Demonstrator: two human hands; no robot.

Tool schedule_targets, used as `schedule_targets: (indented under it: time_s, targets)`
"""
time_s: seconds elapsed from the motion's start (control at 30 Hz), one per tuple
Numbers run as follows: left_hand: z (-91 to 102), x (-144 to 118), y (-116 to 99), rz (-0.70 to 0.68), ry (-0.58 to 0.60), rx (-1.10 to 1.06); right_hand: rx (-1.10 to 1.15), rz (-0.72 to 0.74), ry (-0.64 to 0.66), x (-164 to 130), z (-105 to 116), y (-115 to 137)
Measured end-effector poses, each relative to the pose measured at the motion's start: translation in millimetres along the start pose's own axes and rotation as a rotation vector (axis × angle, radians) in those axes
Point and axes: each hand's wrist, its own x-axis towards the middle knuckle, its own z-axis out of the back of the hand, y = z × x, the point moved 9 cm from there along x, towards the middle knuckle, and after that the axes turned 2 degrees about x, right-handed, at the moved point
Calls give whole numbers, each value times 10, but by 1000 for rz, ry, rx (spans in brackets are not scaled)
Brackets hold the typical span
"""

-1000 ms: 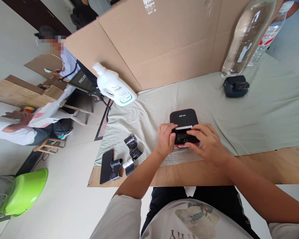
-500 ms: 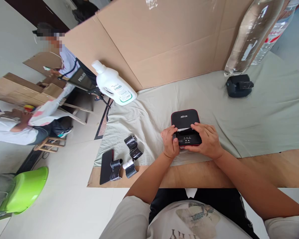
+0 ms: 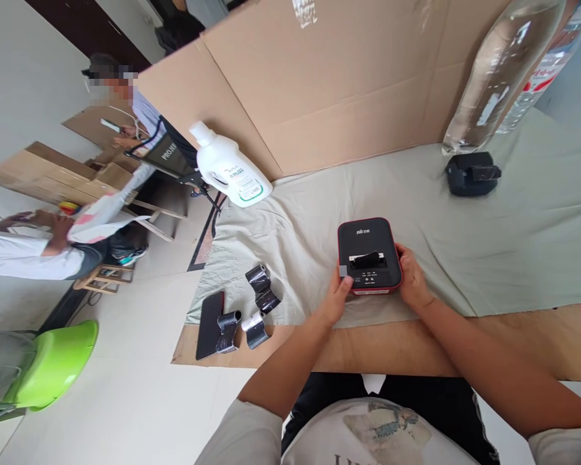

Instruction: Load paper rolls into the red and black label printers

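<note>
A small black label printer [image 3: 374, 240] with a red edge sits on the cloth in front of me. A short black strip [image 3: 366, 259] sticks up out of its slot. My left hand [image 3: 337, 298] grips the printer's left front corner, thumb on top beside a grey tab. The right side of the printer is in my right hand [image 3: 413, 279], with its fingers partly hidden along the edge. Rolls of black film, one at the back [image 3: 260, 284], one in front [image 3: 255, 330] and one on the left [image 3: 229, 330], lie partly unrolled to the left.
A dark flat phone-like slab [image 3: 208, 326] lies under the left roll. A white detergent bottle [image 3: 233, 166] and clear bottles [image 3: 498, 71] stand by the cardboard wall [image 3: 329, 84]. A black device [image 3: 473, 173] rests at the back right. Other people sit at far left.
Both hands have moved from the printer's top and slot to its sides. The lid now lies flat, with the black strip showing at the slot. My view has shifted slightly.
</note>
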Motion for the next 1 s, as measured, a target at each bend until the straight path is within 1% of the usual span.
schedule_targets:
  time_s: [0.07, 0.13, 0.2, 0.27, 0.3, 0.37, 0.43, 0.5, 0.57, 0.63, 0.67, 0.73, 0.83, 0.87, 0.93, 1.0]
  targets:
    - [-81, -45, -59, 2, 79, -130, -1, -45, 57, -17, -45, -56]
    - [-103, -74, -87, 3, 90, -231, 12, -4, 86, -34, -52, -16]
    - [-32, -65, -80, -15, 25, -289, 15, 61, 136, -54, -80, 52]
    - [158, -7, -23, -22, -121, -344, -5, 159, 218, -82, -153, 151]
    - [284, 42, 32, -7, -206, -386, -22, 213, 270, -103, -205, 202]
    - [562, 185, 186, 70, -369, -504, -72, 302, 390, -159, -336, 278]
    - [863, 394, 319, 143, -495, -625, -140, 314, 475, -198, -441, 274]
    - [1236, 649, 370, 148, -614, -692, -196, 278, 495, -206, -485, 227]
    - [1674, 896, 373, 117, -738, -711, -219, 238, 485, -199, -490, 190]
    - [2110, 1087, 398, 133, -854, -716, -218, 221, 483, -194, -492, 188]
    - [2314, 1161, 408, 149, -894, -704, -219, 215, 485, -191, -495, 195]
    - [2669, 1262, 440, 203, -937, -659, -225, 204, 487, -182, -500, 216]
    - [3056, 1300, 493, 278, -950, -547, -245, 208, 490, -184, -519, 252]
    - [3169, 1274, 496, 297, -970, -455, -254, 219, 496, -194, -532, 261]
    - [3377, 1166, 450, 324, -1056, -195, -286, 245, 522, -232, -570, 262]
    - [3513, 1035, 350, 330, -1152, 49, -340, 257, 571, -278, -625, 229]
